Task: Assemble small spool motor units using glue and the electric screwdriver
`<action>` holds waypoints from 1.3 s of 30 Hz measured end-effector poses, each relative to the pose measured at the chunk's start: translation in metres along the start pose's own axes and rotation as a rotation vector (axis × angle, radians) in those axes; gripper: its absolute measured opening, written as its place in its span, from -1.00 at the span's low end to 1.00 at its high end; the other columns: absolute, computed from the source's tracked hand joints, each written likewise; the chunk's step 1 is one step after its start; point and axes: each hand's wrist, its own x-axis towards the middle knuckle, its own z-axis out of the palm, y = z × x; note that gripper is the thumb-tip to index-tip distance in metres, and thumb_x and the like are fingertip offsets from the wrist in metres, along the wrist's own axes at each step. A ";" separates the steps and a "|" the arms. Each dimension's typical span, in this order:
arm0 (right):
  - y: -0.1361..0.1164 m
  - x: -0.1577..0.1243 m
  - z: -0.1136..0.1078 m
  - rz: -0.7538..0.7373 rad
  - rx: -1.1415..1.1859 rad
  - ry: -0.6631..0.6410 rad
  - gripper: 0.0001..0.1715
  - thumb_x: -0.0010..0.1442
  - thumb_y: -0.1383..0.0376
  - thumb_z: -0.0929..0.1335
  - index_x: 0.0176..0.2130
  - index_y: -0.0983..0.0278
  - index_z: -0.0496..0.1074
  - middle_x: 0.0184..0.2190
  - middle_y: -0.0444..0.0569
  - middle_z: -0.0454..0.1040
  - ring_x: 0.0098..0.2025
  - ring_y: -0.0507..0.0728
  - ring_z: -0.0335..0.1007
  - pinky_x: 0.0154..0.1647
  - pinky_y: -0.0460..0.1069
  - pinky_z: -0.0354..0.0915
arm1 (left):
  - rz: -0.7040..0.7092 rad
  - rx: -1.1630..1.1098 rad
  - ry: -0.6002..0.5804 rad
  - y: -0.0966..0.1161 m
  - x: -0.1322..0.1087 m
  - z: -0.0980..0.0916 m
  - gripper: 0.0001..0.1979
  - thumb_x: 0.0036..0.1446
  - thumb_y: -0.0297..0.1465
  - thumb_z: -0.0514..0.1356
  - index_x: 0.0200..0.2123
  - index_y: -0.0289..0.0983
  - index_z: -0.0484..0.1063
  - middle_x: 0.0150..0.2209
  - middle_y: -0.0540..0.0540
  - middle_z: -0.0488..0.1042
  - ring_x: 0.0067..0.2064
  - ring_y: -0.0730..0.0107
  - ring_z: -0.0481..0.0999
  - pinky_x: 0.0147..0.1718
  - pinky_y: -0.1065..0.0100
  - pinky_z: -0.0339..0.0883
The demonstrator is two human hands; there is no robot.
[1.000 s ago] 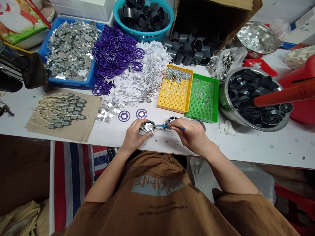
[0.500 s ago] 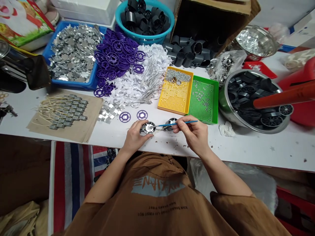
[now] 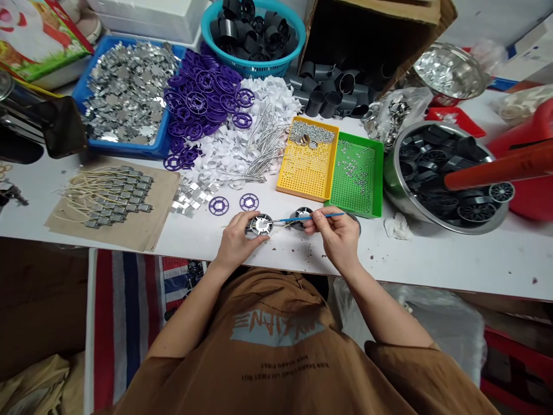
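Centre frame, left hand (image 3: pixel 234 239) pinches dark round part (image 3: pixel 261 225) by its edge, probably the best hold on seemingly light, stiff plastic; right hand (image 3: pixel 339 234) grips slim blue tool (image 3: pixel 294 219), likely light too.

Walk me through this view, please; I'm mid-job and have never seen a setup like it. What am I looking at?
There is no machine here: these are a person's own bare hands. The view comes from one head-worn camera looking forward and down, so the brown shirt fills the bottom.

The left hand holds a black round part with a silvery centre. The right hand holds a slim blue-handled tool, its tip at that centre. It looks like a brush, but the tip is too small to be sure.

On the white table, two purple rings lie just beyond the left hand. Farther back are a yellow tray, a green tray and a blue tray of silvery pieces.
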 end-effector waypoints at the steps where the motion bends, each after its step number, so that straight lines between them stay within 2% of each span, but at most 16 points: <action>1: -0.001 -0.001 -0.001 0.002 0.015 0.003 -0.68 0.15 0.07 0.41 -0.34 0.29 0.42 -0.52 -0.08 0.56 -0.54 0.04 0.50 -0.47 -0.04 0.48 | 0.001 0.000 0.000 0.000 0.000 0.000 -0.50 -0.03 -0.34 0.39 -0.01 -0.22 0.36 -0.07 -0.14 0.51 0.01 0.18 0.51 -0.01 0.18 0.44; 8: -0.004 -0.001 0.005 -0.007 0.108 0.027 -0.70 0.15 0.08 0.42 -0.35 0.27 0.40 -0.54 -0.12 0.54 -0.55 0.05 0.50 -0.48 -0.02 0.50 | 0.018 0.005 0.006 -0.001 0.000 0.000 -0.49 -0.03 -0.33 0.39 0.00 -0.23 0.36 -0.07 -0.14 0.51 0.00 0.18 0.51 -0.02 0.18 0.44; 12: 0.003 -0.001 0.009 -0.037 0.066 0.020 -0.72 0.17 0.10 0.40 -0.35 0.28 0.40 -0.53 -0.10 0.55 -0.54 0.04 0.50 -0.48 -0.04 0.49 | 0.018 0.012 0.008 -0.001 0.000 0.001 -0.49 -0.04 -0.33 0.39 0.00 -0.25 0.36 -0.07 -0.15 0.51 0.00 0.18 0.51 0.00 0.18 0.43; 21: 0.015 -0.016 -0.005 -0.197 -0.175 0.028 -0.79 0.25 0.17 0.34 -0.28 0.27 0.43 -0.46 -0.08 0.56 -0.45 0.07 0.54 -0.40 -0.02 0.48 | 0.016 0.002 0.005 -0.001 0.000 0.000 -0.51 -0.01 -0.30 0.38 0.00 -0.23 0.36 -0.08 -0.14 0.51 -0.01 0.18 0.51 -0.01 0.18 0.44; 28: 0.012 -0.033 -0.009 -0.276 -0.099 0.003 -0.89 0.27 0.26 0.33 -0.24 0.24 0.46 -0.41 -0.08 0.56 -0.42 0.07 0.54 -0.36 0.01 0.49 | 0.018 0.007 0.012 0.000 -0.001 0.001 -0.49 -0.02 -0.31 0.39 0.01 -0.23 0.35 -0.07 -0.14 0.50 -0.01 0.20 0.51 -0.01 0.20 0.43; 34: 0.016 -0.032 0.000 -0.273 -0.028 0.009 -0.89 0.26 0.26 0.34 -0.24 0.23 0.46 -0.40 -0.07 0.57 -0.41 0.09 0.56 -0.37 0.02 0.51 | 0.016 0.015 0.027 0.001 -0.001 0.003 -0.49 -0.03 -0.32 0.39 0.00 -0.23 0.35 -0.08 -0.14 0.50 -0.02 0.20 0.51 0.00 0.21 0.42; 39: 0.019 -0.028 0.007 -0.330 -0.122 -0.030 -0.89 0.27 0.28 0.32 -0.24 0.23 0.45 -0.38 -0.07 0.57 -0.40 0.07 0.57 -0.37 -0.02 0.50 | 0.013 0.028 0.028 0.002 -0.002 0.003 -0.48 -0.04 -0.33 0.40 0.00 -0.25 0.35 -0.07 -0.15 0.50 -0.01 0.20 0.51 -0.02 0.21 0.43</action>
